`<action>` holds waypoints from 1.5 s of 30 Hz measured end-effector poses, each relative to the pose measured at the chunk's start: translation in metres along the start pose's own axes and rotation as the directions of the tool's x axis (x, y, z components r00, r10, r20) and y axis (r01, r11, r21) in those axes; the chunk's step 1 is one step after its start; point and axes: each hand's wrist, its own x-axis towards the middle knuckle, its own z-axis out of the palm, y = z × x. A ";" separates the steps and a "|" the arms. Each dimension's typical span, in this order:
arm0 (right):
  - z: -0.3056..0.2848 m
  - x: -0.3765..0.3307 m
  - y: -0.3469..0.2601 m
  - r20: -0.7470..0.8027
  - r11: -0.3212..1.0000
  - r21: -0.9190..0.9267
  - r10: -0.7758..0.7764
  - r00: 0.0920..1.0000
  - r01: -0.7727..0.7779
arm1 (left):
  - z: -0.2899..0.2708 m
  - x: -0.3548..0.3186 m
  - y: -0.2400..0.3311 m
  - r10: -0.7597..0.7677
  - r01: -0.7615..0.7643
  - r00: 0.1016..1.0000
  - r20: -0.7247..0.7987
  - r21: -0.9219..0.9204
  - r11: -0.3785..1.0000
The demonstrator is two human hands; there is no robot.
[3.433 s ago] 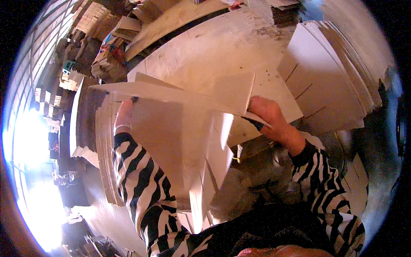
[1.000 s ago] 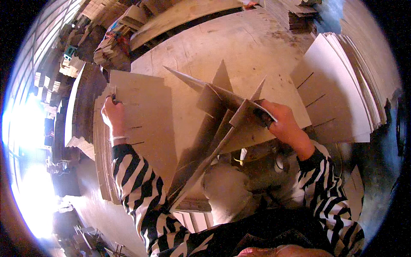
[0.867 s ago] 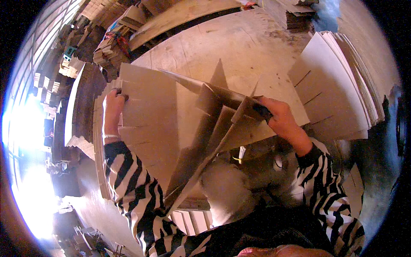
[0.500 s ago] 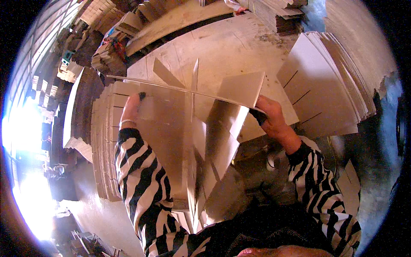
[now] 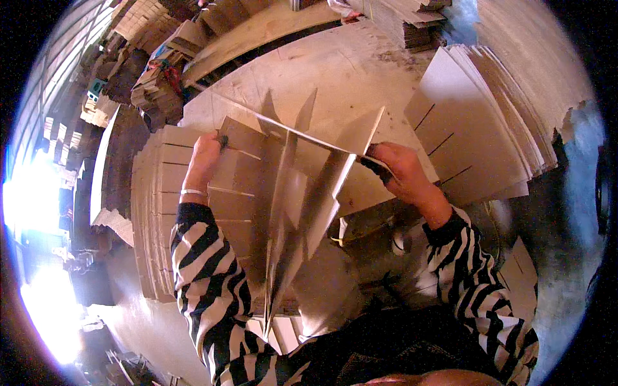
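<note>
1. Left of centre in the frame, our left hand (image 5: 206, 156) gripped a slotted cardboard sheet (image 5: 233, 172) between closed fingers.
2. Right of centre, our right hand (image 5: 398, 170) pinched the crossed panels (image 5: 326, 177) at a corner.
3. We needed level slots and gentle pressure, lest edges crease.

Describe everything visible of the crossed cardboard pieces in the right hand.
The crossed cardboard pieces look thin and brownish. One long sheet shows nearly edge-on; others cross it, their ends jutting beyond. They are partly over the table, gripped at one end by the right hand. Contact with the slotted sheet at the left hand is unclear.
</note>
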 end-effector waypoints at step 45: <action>-0.004 -0.003 -0.011 -0.140 0.997 -0.081 -0.007 0.990 -0.004 | -0.014 0.092 -0.126 0.539 -0.416 0.841 0.048 0.693 0.588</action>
